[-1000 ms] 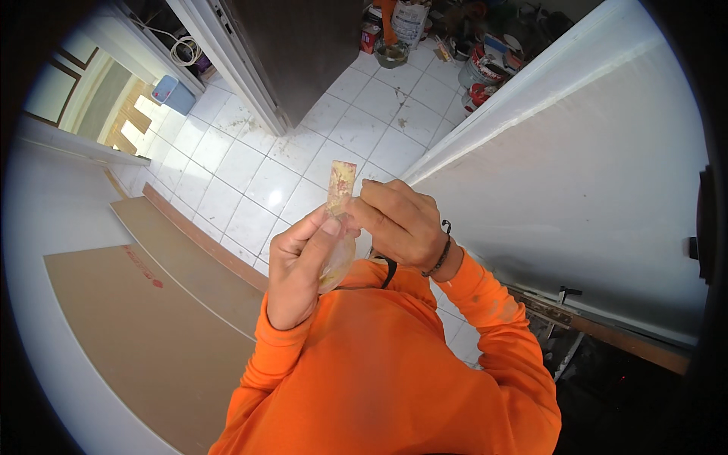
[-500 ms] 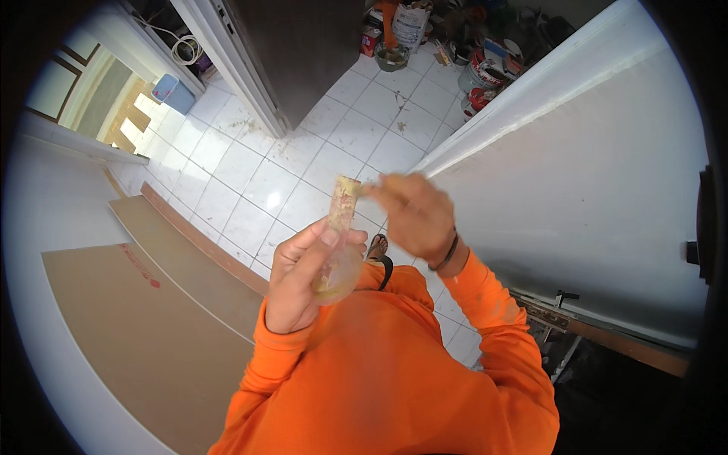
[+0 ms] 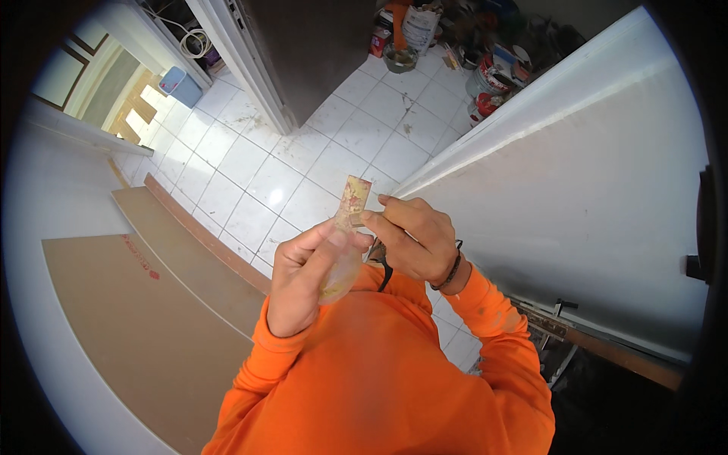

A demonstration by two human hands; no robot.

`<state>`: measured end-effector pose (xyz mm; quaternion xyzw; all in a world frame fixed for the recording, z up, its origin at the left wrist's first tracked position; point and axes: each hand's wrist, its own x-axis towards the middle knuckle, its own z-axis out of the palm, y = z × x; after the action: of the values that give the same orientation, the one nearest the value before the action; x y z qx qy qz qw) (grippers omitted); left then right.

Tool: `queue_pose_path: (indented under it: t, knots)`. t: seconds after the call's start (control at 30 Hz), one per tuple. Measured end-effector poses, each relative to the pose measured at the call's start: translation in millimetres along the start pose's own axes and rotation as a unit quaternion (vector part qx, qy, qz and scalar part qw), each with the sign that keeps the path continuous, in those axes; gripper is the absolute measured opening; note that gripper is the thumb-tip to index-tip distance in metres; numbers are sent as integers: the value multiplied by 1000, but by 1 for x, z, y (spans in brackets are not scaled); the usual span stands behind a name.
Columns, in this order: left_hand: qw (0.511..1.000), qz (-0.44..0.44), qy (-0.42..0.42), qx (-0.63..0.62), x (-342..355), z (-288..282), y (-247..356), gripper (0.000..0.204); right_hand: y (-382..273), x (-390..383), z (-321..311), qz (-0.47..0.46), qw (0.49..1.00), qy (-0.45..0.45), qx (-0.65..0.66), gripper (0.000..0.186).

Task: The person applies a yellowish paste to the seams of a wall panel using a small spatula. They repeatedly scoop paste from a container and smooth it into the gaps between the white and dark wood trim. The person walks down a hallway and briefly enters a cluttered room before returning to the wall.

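My left hand (image 3: 303,274) is closed around a tool with a flat, straight-ended strip (image 3: 355,194) on top, spotted yellowish and reddish. Below the fingers a pale, translucent rounded part (image 3: 343,279) of it shows; its exact kind I cannot make out. My right hand (image 3: 417,236) is beside it, thumb and fingers bent toward the strip's lower right side. A small flat brownish piece (image 3: 356,220) shows at those fingertips, against the strip; whether it is separate is hard to tell.
Long brown boards (image 3: 98,318) lie along the left wall. A dark door (image 3: 303,53) stands ahead, with paint pails (image 3: 485,80) and a bucket (image 3: 400,59) beyond it. A blue bin (image 3: 180,87) stands far left. A large pale panel (image 3: 576,197) rises on the right.
My right hand has moved from the strip's top edge down to its lower right side and is less blurred. The strip has turned slightly, tilting to the right.
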<state>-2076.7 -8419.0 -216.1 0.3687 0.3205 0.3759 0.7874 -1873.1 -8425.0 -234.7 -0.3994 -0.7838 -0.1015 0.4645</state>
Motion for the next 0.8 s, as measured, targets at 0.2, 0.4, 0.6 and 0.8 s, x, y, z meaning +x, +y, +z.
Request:
queue_pose_path:
  t: [0.2,0.4,0.6,0.8]
  knots:
    - [999,-26,0,21,-7,7,7,31,14,5,-4,3,999,-1,-36,45]
    - [999,-17,18,45,1,-1,1,32,6,-5,7,9,1000,-4,-9,44]
    - [999,-21,16,45,1,-9,-1,30,18,0,5,186,980,47,61,23]
    - [995,40,58,70,6,-8,-12,31,-14,4,5,368,877,21,309,17]
